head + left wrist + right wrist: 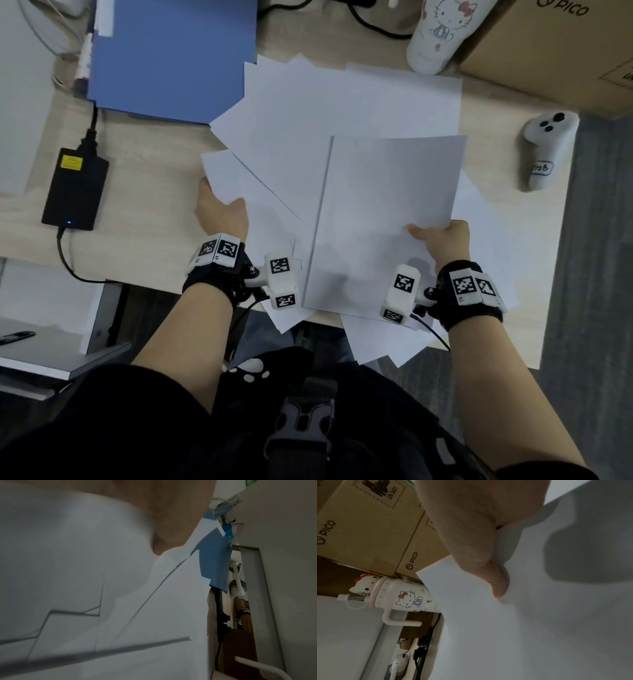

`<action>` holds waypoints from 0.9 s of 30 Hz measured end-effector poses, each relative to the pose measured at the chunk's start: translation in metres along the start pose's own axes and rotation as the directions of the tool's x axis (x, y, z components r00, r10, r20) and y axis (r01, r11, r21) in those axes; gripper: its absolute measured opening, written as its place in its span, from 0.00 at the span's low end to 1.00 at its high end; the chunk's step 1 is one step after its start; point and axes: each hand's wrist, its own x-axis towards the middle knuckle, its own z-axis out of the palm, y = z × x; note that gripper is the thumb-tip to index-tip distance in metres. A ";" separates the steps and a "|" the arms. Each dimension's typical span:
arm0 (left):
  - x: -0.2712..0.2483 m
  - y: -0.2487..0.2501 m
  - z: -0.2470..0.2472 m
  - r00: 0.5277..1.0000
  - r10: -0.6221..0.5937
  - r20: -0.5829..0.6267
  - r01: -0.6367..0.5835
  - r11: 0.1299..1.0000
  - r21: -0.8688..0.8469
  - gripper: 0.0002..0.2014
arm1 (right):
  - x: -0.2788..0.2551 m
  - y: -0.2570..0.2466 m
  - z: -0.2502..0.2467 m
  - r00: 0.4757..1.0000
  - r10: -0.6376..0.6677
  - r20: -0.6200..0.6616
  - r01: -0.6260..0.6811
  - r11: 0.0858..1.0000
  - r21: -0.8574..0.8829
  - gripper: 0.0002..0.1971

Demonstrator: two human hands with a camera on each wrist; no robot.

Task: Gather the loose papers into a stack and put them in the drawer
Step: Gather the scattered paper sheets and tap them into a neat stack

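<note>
Several white paper sheets [308, 113] lie fanned across the wooden desk [144, 164], some hanging over its near edge. My left hand [222, 210] pinches the left edge of a sheet [239, 185], thumb on top and fingers hidden beneath. My right hand [442, 240] pinches the right edge of the topmost sheet [387, 212], which is raised above the others. In the right wrist view the thumb [489, 568] presses on that sheet [522, 615]. The left wrist view shows overlapping sheets [85, 588] under the thumb [164, 520]. No drawer is in view.
A blue folder [171, 54] lies at the back left, a black power adapter [73, 188] with its cable on the left. A cartoon-cat tumbler [438, 34], a cardboard box [548, 48] and a white controller [548, 147] stand at the back right.
</note>
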 end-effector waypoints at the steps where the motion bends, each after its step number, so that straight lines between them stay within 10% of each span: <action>1: 0.003 0.002 0.002 0.999 0.021 -0.045 -0.020 1.000 0.022 0.32 | 0.000 0.000 0.002 1.000 -0.004 -0.004 0.004 1.000 0.000 0.15; 4: 0.003 0.012 0.010 0.979 0.107 -0.176 -0.059 0.965 0.254 0.37 | 0.001 -0.001 0.004 1.000 -0.004 -0.007 0.004 1.000 -0.009 0.15; 7: 0.000 0.017 0.027 0.984 0.173 0.033 -0.172 0.907 0.384 0.29 | 0.002 -0.001 0.004 1.000 -0.005 -0.011 0.005 1.000 -0.019 0.14; 14: 0.010 0.037 0.054 0.982 -0.099 0.159 0.073 0.984 0.164 0.39 | 0.005 -0.001 0.006 1.000 -0.014 -0.008 0.013 0.999 -0.032 0.14; 19: 0.022 0.042 0.060 0.984 -0.014 0.177 0.011 1.000 0.022 0.13 | 0.007 -0.002 0.008 1.000 -0.002 -0.009 0.001 0.999 -0.050 0.14; 27: 0.016 0.047 0.050 0.959 0.170 0.229 -0.184 0.982 0.042 0.12 | -0.003 -0.014 0.007 0.999 -0.043 0.022 0.044 0.998 -0.035 0.11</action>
